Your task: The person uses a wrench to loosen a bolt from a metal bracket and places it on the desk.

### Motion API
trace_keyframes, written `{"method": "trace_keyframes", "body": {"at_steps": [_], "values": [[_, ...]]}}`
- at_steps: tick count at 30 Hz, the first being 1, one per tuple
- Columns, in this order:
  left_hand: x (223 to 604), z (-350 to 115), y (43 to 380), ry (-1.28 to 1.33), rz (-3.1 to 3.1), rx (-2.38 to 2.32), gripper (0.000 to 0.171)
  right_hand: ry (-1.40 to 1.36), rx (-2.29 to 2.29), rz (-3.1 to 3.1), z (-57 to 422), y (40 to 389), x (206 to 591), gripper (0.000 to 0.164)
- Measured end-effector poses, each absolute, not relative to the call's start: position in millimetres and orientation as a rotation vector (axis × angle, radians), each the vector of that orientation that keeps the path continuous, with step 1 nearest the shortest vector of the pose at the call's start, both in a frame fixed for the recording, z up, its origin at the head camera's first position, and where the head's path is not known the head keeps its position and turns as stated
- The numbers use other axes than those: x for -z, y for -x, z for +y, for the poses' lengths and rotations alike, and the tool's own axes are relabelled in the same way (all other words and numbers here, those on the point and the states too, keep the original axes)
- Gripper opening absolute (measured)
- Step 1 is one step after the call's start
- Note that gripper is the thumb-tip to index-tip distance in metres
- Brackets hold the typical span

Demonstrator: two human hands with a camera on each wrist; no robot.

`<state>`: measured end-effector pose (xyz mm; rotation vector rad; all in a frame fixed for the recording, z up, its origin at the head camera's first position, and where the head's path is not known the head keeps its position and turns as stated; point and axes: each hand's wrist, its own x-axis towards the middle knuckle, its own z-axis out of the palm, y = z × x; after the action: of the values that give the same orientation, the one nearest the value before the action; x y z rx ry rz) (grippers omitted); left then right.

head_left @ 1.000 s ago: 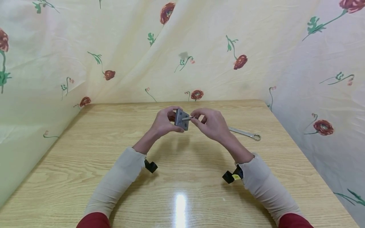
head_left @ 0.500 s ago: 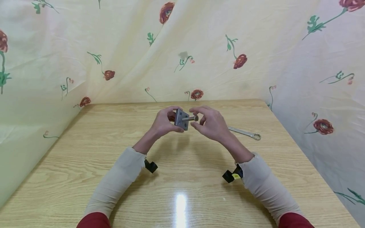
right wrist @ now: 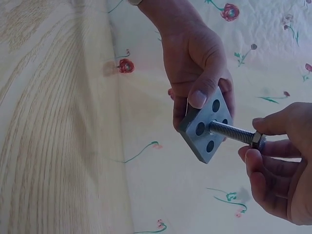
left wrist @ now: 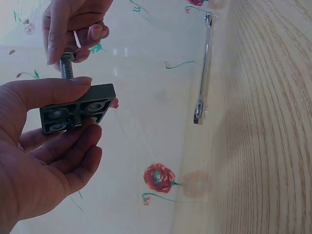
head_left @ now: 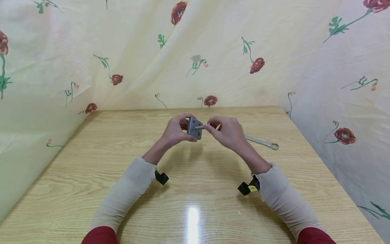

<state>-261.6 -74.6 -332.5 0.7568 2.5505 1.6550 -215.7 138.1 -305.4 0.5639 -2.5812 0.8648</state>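
A square grey plate (right wrist: 192, 139) with several holes is held above the table by my left hand (head_left: 175, 130), thumb on one edge and fingers on the other. Through its middle runs a threaded bolt (right wrist: 231, 130); the bolt's tip shows on the plate's far side in the left wrist view. My right hand (head_left: 226, 132) pinches the hex head (right wrist: 258, 140) between thumb and fingers. A length of bare thread lies between the head and the plate. In the head view the right fingers hide the bolt head.
A combination wrench (head_left: 262, 142) lies on the wooden table (head_left: 195, 189), to the right of and partly behind the right hand. Flowered cloth (head_left: 137, 51) hangs behind the table and along both sides. Black wrist cameras (head_left: 244, 188) hang under the forearms.
Half a second ago the right fingers were spread apart around the bolt head; now they have closed on it again. My left hand and the plate have stayed in place.
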Motion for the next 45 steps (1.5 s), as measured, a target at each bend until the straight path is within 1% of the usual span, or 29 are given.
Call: {"method": "trace_keyframes", "body": {"at_steps": [8, 13, 15, 19, 21, 25, 29, 34, 40, 45], "values": [[332.5, -75.4, 263.0, -0.757, 2.531, -1.682, 0.073, -0.646, -0.862, -2.515, 138.5, 215.6, 305.9, 0.015], [332.2, -75.2, 263.3, -0.757, 2.525, -1.685, 0.074, -0.689, -0.861, -2.481, 138.2, 215.3, 305.6, 0.015], [332.3, -75.5, 263.6, -0.755, 2.529, -1.682, 0.074, -0.696, -0.859, -2.482, 138.3, 214.9, 304.9, 0.019], [332.3, -76.4, 263.9, -0.75, 2.544, -1.677, 0.073, -0.675, -0.868, -2.513, 138.9, 214.6, 304.0, 0.032], [332.6, -76.8, 264.0, -0.746, 2.545, -1.677, 0.073, -0.646, -0.877, -2.533, 139.3, 214.7, 303.8, 0.035], [333.0, -76.8, 264.2, -0.744, 2.542, -1.673, 0.073, -0.596, -0.89, -2.554, 139.3, 215.3, 303.4, 0.025], [333.2, -76.8, 264.2, -0.744, 2.541, -1.677, 0.073, -0.606, -0.896, -2.55, 139.0, 215.6, 303.5, 0.019], [333.0, -77.1, 264.0, -0.754, 2.543, -1.69, 0.07, -0.638, -0.896, -2.523, 138.6, 215.6, 303.8, 0.019], [332.9, -76.9, 264.2, -0.755, 2.539, -1.698, 0.07, -0.716, -0.877, -2.462, 138.7, 215.9, 306.0, 0.015], [333.0, -76.6, 264.4, -0.754, 2.535, -1.694, 0.071, -0.759, -0.853, -2.443, 139.2, 216.5, 306.5, 0.017]]}}
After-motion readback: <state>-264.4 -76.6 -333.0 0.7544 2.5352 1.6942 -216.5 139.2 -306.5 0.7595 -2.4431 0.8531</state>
